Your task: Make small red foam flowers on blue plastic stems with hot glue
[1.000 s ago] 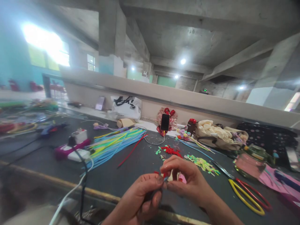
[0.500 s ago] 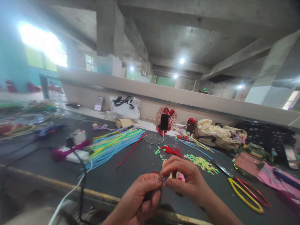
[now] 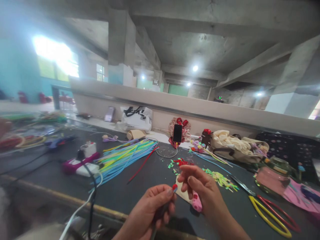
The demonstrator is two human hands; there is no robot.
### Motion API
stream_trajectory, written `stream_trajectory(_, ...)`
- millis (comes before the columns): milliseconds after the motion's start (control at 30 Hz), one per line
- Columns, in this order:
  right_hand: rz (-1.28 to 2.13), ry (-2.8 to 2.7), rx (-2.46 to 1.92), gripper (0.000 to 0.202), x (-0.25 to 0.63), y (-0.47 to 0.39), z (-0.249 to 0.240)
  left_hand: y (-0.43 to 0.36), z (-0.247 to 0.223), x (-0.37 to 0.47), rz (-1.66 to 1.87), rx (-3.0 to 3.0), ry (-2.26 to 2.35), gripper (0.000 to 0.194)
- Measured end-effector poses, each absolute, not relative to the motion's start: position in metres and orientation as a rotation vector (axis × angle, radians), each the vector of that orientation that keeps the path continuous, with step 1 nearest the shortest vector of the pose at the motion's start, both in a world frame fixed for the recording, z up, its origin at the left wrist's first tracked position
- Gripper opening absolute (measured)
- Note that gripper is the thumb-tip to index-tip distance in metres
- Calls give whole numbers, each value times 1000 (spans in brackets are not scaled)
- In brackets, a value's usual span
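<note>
Between thumb and fingertips, my left hand (image 3: 153,210) pinches a small red and blue piece (image 3: 175,188); a dark thing inside the palm is too hidden to name. My right hand (image 3: 202,186) is just to the right, apart from the piece, its fingers spread and bent with nothing seen in them. Beneath and beside it on the dark table lie a beige card (image 3: 182,191) and a pink object (image 3: 196,202). Beyond the hands are small red pieces (image 3: 181,162) and a pile of yellow-green bits (image 3: 221,179).
Scissors (image 3: 271,213) with yellow and red handles lie right, near a glass jar (image 3: 272,175). Blue, yellow and green strips (image 3: 127,156) lie left, beside a power strip (image 3: 81,163) with cables. A phone (image 3: 177,133) stands at the back.
My right hand has let go of the small piece and moved away to the right, fingers opening. The red tip in my left hand now shows. The view has shifted slightly.
</note>
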State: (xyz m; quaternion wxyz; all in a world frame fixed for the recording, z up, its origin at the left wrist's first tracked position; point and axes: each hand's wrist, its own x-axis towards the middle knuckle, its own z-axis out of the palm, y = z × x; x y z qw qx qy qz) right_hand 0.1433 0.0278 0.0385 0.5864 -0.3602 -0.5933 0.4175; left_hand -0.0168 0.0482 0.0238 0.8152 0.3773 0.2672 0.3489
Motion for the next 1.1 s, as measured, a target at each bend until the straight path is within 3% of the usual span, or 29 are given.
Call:
stream_trajectory(400,991,-1152,-909,25,106,34,10,54,27,-28,938,822,513,14)
stream_trajectory(700,1021,-1169,-947,26,90,36,0,50,27,-24,1306,751,580,22)
stream_trajectory(900,1129,-1250,-943,34,83,40,-2,46,28,-19,1323,657,577,41)
stream_trajectory(1100,968,-1207,-1005,31,81,35,0,46,22,-17,1276,616,564,40)
